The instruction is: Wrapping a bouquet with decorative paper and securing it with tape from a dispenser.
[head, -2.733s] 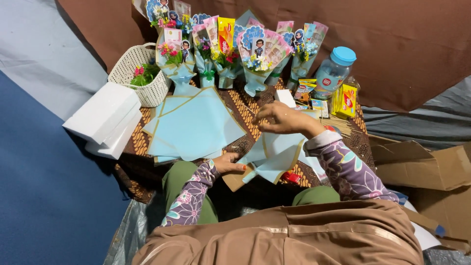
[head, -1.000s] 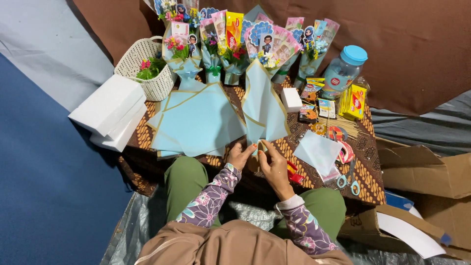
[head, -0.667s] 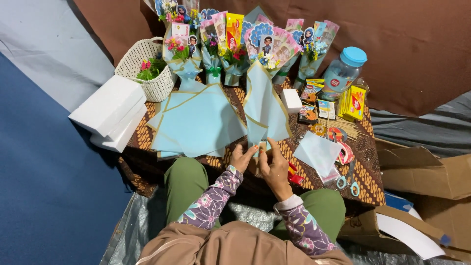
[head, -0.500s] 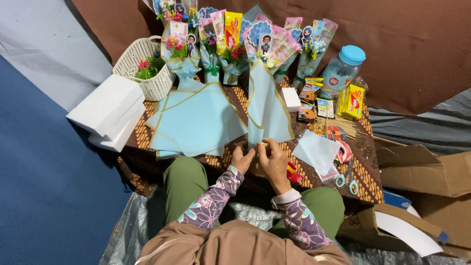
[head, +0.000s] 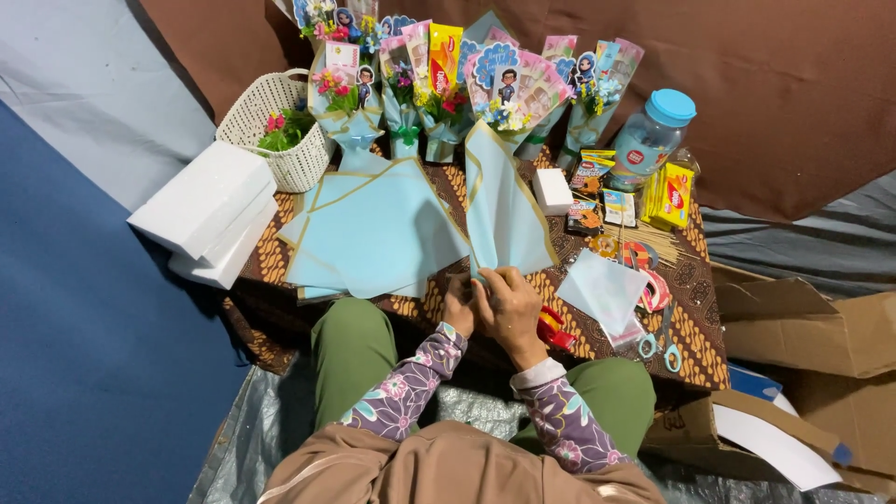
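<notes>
Basket [head: 280,131] left, jar [head: 653,135] right, on table [head: 695,350].

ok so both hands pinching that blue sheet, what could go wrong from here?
1. The folded blue sheet stands tall near the bouquets; it might tip one.
2. The left hand and right hand pinch only its bottom, so the fold may spring open.
3. Scissors lie near the table edge.

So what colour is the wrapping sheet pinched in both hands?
Pale blue with a thin gold edge; the wrapping sheet shows best in the head view.

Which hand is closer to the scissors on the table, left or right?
Right. The right hand pinches the folded blue sheet just left of the scissors; the left hand sits beyond it, further away.
</notes>
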